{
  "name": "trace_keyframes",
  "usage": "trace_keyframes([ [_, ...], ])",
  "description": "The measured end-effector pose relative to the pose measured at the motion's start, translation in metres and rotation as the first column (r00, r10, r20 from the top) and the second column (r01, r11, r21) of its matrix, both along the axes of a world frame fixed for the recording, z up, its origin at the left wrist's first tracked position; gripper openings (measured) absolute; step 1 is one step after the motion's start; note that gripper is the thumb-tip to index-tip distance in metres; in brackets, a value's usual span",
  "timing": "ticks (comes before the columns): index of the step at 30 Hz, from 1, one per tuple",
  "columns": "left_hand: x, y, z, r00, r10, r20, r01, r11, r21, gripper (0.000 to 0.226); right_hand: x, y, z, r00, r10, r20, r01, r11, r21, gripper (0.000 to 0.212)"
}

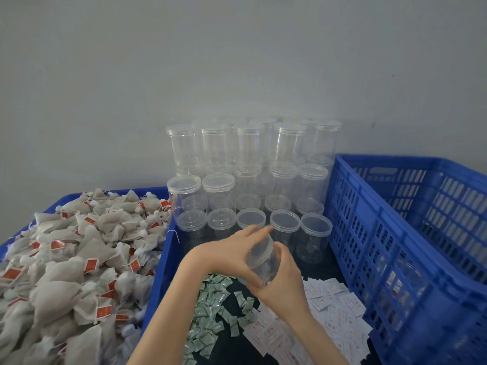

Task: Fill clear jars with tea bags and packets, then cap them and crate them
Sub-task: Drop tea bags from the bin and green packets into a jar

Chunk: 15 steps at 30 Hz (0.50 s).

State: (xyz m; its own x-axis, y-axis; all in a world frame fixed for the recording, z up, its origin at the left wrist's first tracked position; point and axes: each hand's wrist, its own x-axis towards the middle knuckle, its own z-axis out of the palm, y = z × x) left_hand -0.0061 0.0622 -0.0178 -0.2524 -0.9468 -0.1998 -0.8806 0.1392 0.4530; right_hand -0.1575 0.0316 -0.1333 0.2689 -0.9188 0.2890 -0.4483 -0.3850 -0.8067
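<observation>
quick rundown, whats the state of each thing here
held jar: empty, tilted, lid on, gripped by both hands
left hand: curled round the lid end
right hand: gripping the body
stacked jars: capped, empty, upright
tea bags: loose heap
green packets: scattered
white packets: scattered
blue crate: holds some jars

Head camera looks down, close, toward wall point(237, 61).

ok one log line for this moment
left hand: grips jar lid end | right hand: grips clear jar body | jar: tilted, looks empty | step: uncapping, likely
</observation>
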Motion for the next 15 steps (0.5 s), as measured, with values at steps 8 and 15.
trace_keyframes([
  [8, -0.013, -0.005, -0.01, 0.865, 0.445, 0.231, -0.424, 0.895, -0.138, 0.101, 0.004, 0.003, -0.001, 1.0, 0.006, -0.028, -0.007, 0.999, -0.043, 0.098],
  [15, 0.006, -0.002, -0.002, 0.999, 0.033, 0.009, -0.033, 0.999, -0.014, 0.095, -0.003, 0.001, -0.006, 1.0, 0.027, -0.01, -0.027, 0.999, 0.03, 0.099],
])
